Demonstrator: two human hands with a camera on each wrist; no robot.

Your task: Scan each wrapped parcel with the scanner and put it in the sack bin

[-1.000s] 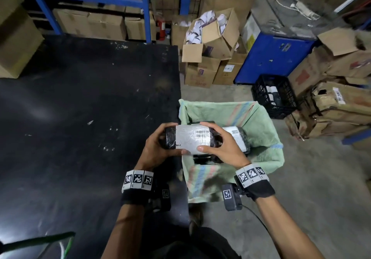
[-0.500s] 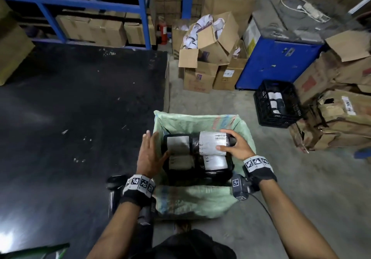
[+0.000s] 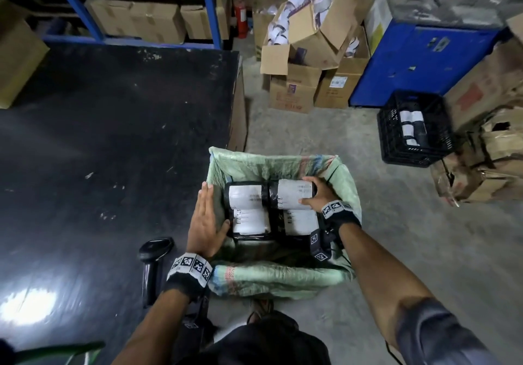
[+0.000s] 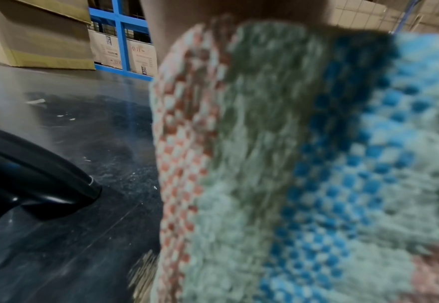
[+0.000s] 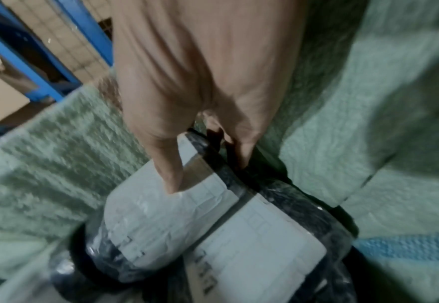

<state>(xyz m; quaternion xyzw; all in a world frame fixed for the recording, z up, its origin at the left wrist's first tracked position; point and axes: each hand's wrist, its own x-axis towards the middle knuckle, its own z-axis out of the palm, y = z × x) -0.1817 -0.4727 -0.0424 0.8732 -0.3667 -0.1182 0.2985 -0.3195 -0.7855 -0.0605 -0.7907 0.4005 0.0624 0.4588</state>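
The green woven sack bin (image 3: 283,277) stands on the floor beside the black table (image 3: 99,152). Several black wrapped parcels with white labels lie inside it. My right hand (image 3: 317,193) grips the far right parcel (image 3: 291,193) by its end. In the right wrist view my right hand (image 5: 208,174) has its thumb on the label of this parcel (image 5: 161,225), and its fingers curl down between the parcel and the sack wall (image 5: 368,102). My left hand (image 3: 205,217) lies flat and open against the sack's left rim. The black scanner (image 3: 154,254) lies on the table by my left wrist. The left wrist view shows the scanner (image 4: 31,178) beside the sack (image 4: 291,164).
A black crate (image 3: 390,138) holding more wrapped parcels stands on the floor to the right. Cardboard boxes (image 3: 305,53) and a blue cabinet (image 3: 418,64) stand behind the sack. Blue racking (image 3: 209,8) with cartons runs along the back of the table.
The parcel that both hands held above the sack now lies inside it at the far right. My left hand has let go and moved to the left rim.
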